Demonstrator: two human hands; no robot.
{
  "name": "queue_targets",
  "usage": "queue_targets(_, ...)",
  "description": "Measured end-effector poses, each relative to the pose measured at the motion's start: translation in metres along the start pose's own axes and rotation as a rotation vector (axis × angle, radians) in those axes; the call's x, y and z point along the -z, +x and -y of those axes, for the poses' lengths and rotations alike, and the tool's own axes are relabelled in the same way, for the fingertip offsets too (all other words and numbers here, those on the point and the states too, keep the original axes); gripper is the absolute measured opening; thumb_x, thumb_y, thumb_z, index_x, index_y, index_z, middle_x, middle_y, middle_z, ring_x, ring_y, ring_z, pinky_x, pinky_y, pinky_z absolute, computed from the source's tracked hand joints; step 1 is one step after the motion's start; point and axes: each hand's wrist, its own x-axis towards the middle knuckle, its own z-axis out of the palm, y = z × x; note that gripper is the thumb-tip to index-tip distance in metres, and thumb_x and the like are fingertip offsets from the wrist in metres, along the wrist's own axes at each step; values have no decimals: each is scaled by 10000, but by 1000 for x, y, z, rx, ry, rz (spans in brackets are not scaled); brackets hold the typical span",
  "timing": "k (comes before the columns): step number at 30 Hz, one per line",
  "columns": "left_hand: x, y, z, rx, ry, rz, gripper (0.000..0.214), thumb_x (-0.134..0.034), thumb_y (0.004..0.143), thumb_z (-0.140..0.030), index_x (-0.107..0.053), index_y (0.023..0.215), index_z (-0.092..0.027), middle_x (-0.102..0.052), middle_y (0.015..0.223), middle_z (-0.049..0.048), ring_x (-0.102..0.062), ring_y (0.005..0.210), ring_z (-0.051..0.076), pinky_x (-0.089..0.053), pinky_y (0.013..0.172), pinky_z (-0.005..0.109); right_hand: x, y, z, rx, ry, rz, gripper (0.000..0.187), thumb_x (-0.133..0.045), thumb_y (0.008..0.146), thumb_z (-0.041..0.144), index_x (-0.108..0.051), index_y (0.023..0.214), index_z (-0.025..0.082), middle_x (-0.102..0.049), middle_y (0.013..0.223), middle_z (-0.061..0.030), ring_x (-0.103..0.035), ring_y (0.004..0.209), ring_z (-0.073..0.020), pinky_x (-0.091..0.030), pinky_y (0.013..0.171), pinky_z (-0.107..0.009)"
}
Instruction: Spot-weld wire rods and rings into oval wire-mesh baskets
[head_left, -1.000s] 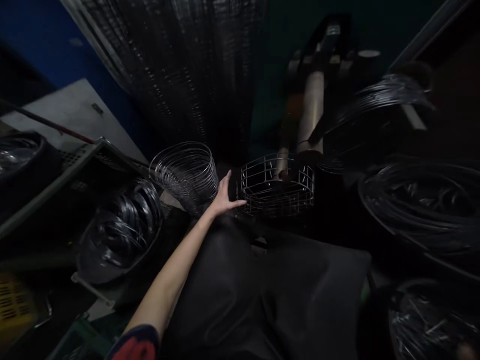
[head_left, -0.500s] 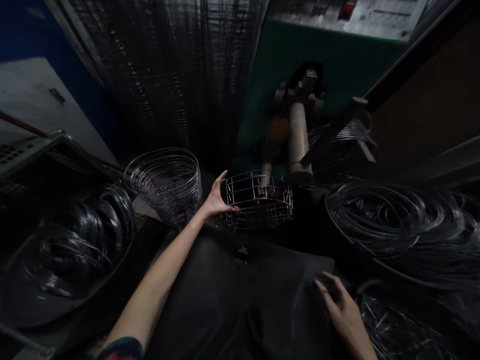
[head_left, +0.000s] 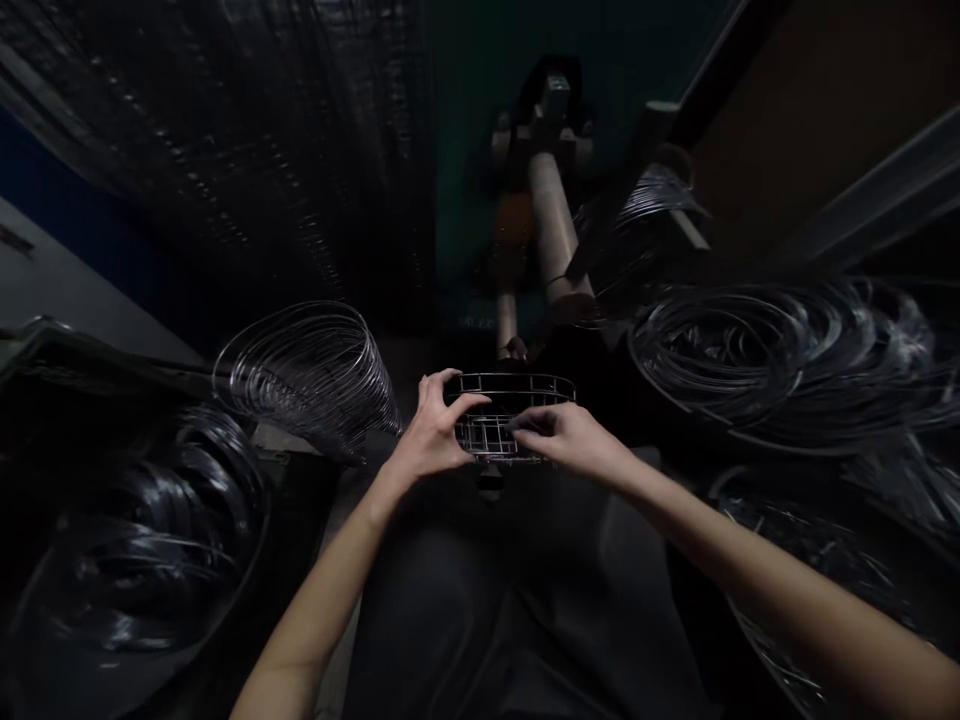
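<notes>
A round wire basket (head_left: 489, 440) of shiny metal rods sits in front of me, just below the upright machine electrodes. My left hand (head_left: 436, 425) grips its left side, the fingers at the rim and the thumb lower down. Over the near right part of the basket is my right hand (head_left: 564, 438), thumb and forefinger pinched together. The fingertips look dark, and whatever they pinch is too small or too dark to make out. Beneath the basket, a dark apron (head_left: 510, 580) covers my lap.
A tall stack of wire rings (head_left: 307, 375) stands at left, above a tub of bundled wire rings (head_left: 172, 520). To the right lie a container of wire rings (head_left: 765, 340) and a bin of short wire pieces (head_left: 810, 560). A machine arm (head_left: 553, 220) projects from a green panel.
My right hand has moved from the lower right up to the basket and is now pinched. The basket is nearer to me, drawn away from the electrodes. The view has tilted down.
</notes>
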Motion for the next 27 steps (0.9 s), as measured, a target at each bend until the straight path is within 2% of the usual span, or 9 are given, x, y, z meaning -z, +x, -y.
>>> queue_targets(2, -5, 4, -3, 1, -12, -6, 702, -836, 587, -406, -565, 1211, -232, -297, 1321, 149, -338, 1252, 358, -318, 1064, 579, -5, -5, -6, 137, -338, -118, 250, -536, 862, 294, -726, 971, 172, -734, 887, -66, -666, 758, -192, -446, 620, -263)
queue_targets(4, -10, 8, -6, 11, -32, -13, 715, -831, 593, -407, -558, 1229, -228, -291, 1323, 150, -331, 1252, 359, -331, 1060, 565, -8, -12, -14, 252, -617, -151, 303, -538, 884, 363, -702, 1053, 173, -734, 958, -86, -675, 749, -209, -421, 564, -270)
queue_targets(6, -15, 13, -8, 18, -54, -12, 728, -834, 586, -410, -560, 1233, -219, -286, 1324, 151, -321, 1260, 362, -337, 1061, 553, -10, -17, -23, 339, -793, -155, 325, -556, 878, 369, -675, 1121, 188, -734, 1005, -79, -673, 675, -197, -382, 503, -270)
queue_targets(8, -19, 17, -10, 20, -69, -9, 743, -841, 573, -408, -562, 1232, -207, -281, 1324, 156, -310, 1269, 367, -335, 1064, 549, -9, -18, -32, 401, -884, -176, 298, -553, 875, 296, -668, 1137, 213, -739, 1012, -53, -657, 599, -169, -359, 477, -267)
queue_targets(12, -24, 25, -14, 26, -76, -15, 719, -829, 587, -399, -562, 1228, -215, -278, 1327, 149, -308, 1264, 364, -341, 1060, 553, -1, -13, -45, 523, -901, -282, 282, -539, 876, 257, -678, 1120, 237, -745, 992, -26, -669, 627, -154, -395, 514, -258)
queue_targets(16, -24, 26, -17, 52, -91, 2, 714, -827, 586, -353, -558, 1234, -222, -274, 1329, 139, -305, 1256, 357, -359, 1053, 539, 5, -11, -48, 620, -901, -350, 268, -570, 859, 257, -688, 1098, 225, -742, 1006, -18, -670, 624, -142, -428, 539, -259)
queue_targets(22, -20, 23, -21, 72, -96, -3, 711, -822, 594, -332, -550, 1242, -222, -266, 1332, 142, -304, 1261, 354, -369, 1046, 535, 6, -16, -48, 652, -877, -357, 286, -583, 854, 241, -679, 1123, 242, -733, 1038, -9, -685, 671, -126, -441, 553, -236)
queue_targets(27, -19, 27, -23, 60, -86, -15, 738, -832, 583, -386, -551, 1243, -213, -271, 1331, 151, -299, 1268, 370, -353, 1049, 554, 10, -16, -47, 640, -865, -373, 288, -580, 855, 260, -682, 1125, 253, -724, 1063, -10, -693, 686, -134, -440, 548, -227)
